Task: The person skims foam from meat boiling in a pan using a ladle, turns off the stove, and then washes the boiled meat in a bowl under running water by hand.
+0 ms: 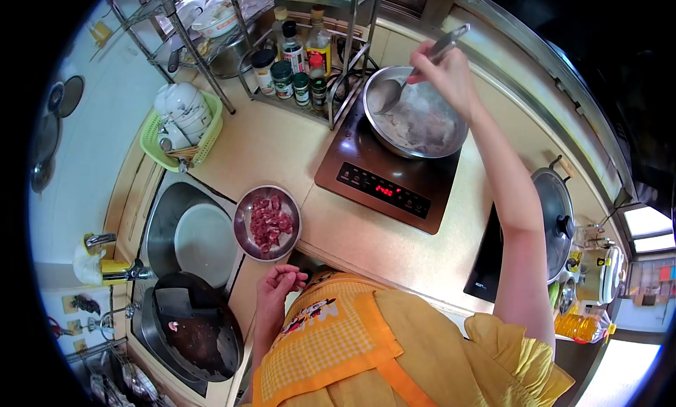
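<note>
My right hand [440,69] is closed around the handle of a metal ladle [393,96], whose bowl dips into a steel pan [458,143] of cloudy, steaming liquid. That pan sits on a brown induction cooker [384,185] with a lit red display. Near my waist, my left hand [282,280] has its fingers curled, and whether anything is between them is too small to tell. Just above it, a steel bowl [239,224] holds pieces of raw red meat [269,222]; the hand does not touch the bowl.
A sink [160,217] with a white basin [204,241] and a dark wok [201,336] lies left. Behind are a green basket [158,150] of bowls and a rack with spice jars [283,79]. A lidded pan [553,203] and oil bottle [581,327] stand right.
</note>
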The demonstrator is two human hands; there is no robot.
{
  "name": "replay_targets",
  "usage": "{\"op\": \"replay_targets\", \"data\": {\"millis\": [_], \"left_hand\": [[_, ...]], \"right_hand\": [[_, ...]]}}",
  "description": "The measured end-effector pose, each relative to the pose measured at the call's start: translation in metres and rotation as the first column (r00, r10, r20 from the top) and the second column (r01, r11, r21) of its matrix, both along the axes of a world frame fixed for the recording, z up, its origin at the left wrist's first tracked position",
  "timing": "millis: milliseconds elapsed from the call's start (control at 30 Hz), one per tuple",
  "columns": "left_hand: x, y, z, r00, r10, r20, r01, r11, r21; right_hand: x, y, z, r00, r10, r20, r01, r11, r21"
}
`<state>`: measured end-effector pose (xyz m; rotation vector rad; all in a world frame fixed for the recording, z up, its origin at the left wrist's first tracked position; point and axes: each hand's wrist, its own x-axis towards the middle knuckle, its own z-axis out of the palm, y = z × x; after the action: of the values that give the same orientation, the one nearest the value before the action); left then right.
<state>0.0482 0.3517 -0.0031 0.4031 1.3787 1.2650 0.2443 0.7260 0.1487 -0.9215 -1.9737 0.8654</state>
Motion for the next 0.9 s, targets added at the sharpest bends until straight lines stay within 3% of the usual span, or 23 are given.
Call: {"op": "replay_targets", "data": {"millis": [267,433,800,900], "left_hand": [[0.000,0.003,-0.005,1.000,-0.023,0.011,0.023,1.000,0.007],[0.002,0.008,-0.002,0.999,-0.054,-0.002,0.054,0.999,-0.007],[0.009,0.020,-0.004,0.994,-0.105,-0.033,0.102,0.991,-0.081],[0.011,0.026,-0.003,0.993,-0.117,-0.030,0.113,0.987,-0.111]], "right_hand": [[0.037,-0.030,-0.014,0.975,0.167,-0.146,-0.185,0.975,-0.120],[0.068,-0.048,-0.020,0.957,0.256,-0.138,-0.278,0.944,-0.180],[0.157,-0.024,-0.031,0.891,0.011,-0.454,-0.203,0.904,-0.377],[0.177,-0.014,-0.018,0.904,0.005,-0.428,-0.185,0.906,-0.380]]}}
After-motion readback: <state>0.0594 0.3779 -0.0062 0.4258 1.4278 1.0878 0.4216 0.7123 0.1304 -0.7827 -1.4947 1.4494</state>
